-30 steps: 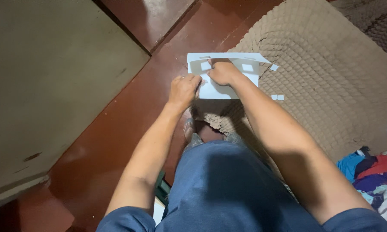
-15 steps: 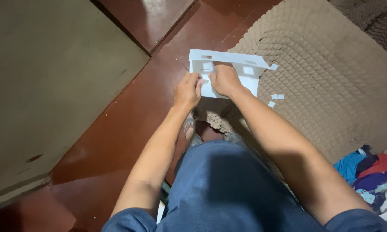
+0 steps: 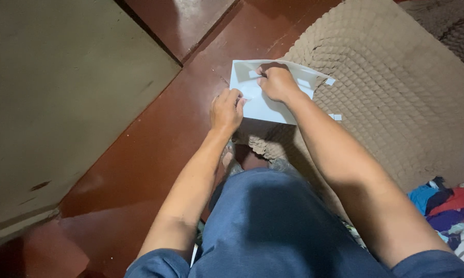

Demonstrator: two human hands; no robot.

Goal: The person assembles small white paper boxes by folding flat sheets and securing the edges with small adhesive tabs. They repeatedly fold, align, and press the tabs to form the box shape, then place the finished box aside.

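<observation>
Head view: A seated person in blue clothing bends over a white sheet of paper [image 3: 263,103] with small rectangular cut-outs, held just above centre of the frame, over the edge where a brown textured mat [image 3: 397,92] meets the dark red floor [image 3: 155,139]. The left hand [image 3: 226,109] pinches the sheet's lower left edge, fingers closed on the paper. The right hand [image 3: 277,82] is curled shut on the sheet's upper middle, knuckles up, gripping near one of the cut-outs.

Compared with half a second ago, the sheet has tilted and its upper flap has folded over, so fewer of the window-like openings show; the right hand has moved up the sheet toward its top edge, while the left has kept to the same corner. By that change the paper appears to be mid-fold or being turned in the hands.

Small white paper scraps [image 3: 335,117] lie on the mat just right of the sheet. A heap of coloured clothes [image 3: 451,211] sits at the lower right, and a grey slab [image 3: 62,92] fills the upper left.
</observation>
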